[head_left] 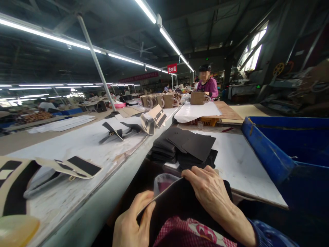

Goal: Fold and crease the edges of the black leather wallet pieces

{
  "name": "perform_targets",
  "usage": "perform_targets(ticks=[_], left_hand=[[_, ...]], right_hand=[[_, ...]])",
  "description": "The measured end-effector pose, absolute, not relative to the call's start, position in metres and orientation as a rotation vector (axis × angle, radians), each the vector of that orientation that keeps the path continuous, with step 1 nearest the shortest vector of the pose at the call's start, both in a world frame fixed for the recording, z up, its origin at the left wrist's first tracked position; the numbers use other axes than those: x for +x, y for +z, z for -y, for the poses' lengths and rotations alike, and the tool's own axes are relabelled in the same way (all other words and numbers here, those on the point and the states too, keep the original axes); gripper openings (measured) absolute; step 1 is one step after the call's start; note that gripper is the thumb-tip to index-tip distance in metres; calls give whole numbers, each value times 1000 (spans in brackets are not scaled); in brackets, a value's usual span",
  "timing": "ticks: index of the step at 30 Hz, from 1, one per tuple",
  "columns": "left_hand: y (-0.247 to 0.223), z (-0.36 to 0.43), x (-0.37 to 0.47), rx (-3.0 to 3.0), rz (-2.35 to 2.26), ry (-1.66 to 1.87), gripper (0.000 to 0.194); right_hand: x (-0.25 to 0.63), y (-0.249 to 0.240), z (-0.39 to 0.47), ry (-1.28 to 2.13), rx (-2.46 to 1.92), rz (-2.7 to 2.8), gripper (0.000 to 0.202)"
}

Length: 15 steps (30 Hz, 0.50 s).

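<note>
A yellowish, rounded object point(17, 228) sits cut off at the view's edge, well to the left of the hands. Just beyond it, cream-and-black pieces point(83, 166) lie curled on the long surface point(84, 195) that runs forward on the left of the hands. Farther forward along it, more dark and tan pieces point(147, 125) stand up in bent shapes, and beyond them is a row of brown bags point(168, 101).

The left hand point(135, 218) is closed to a pinch, thumb and fingers gripping the edge of a black sheet point(172, 202). The sheet spans the space between the hands, bowed, its dark face toward the wearer and a pale line along its upper edge; red checked cloth point(172, 230) shows below it. Just past the left hand, behind the sheet, is clear plastic point(160, 181).

Straight ahead of the hands lies an uneven stack of black panels point(199, 145). Well beyond it, a person in purple point(212, 87) is behind a single brown bag point(197, 98).

The right hand point(209, 190) bends its fingers over the sheet's top edge; its thumb cannot be made out. Right of it are a white-covered surface point(239, 159) and a blue bin point(268, 135).
</note>
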<state>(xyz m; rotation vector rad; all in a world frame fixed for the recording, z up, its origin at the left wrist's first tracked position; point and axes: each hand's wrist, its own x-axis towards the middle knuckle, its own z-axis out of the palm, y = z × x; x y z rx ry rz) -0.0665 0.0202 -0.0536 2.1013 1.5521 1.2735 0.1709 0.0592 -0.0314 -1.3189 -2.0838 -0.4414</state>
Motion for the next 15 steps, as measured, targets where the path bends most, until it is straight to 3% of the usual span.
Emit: perform_targets(ticks=[5, 10, 15], left_hand=[[-48, -34, -32, 2227, -1941, 378, 40], [-42, -51, 12, 2155, -1953, 412, 40], [-55, -61, -15, 2128, -1945, 650, 31]], right_hand=[[150, -44, -61, -473, -1178, 2167, 19], [143, -45, -60, -535, -1112, 2173, 21], [161, -23, -39, -568, -1057, 2089, 22]])
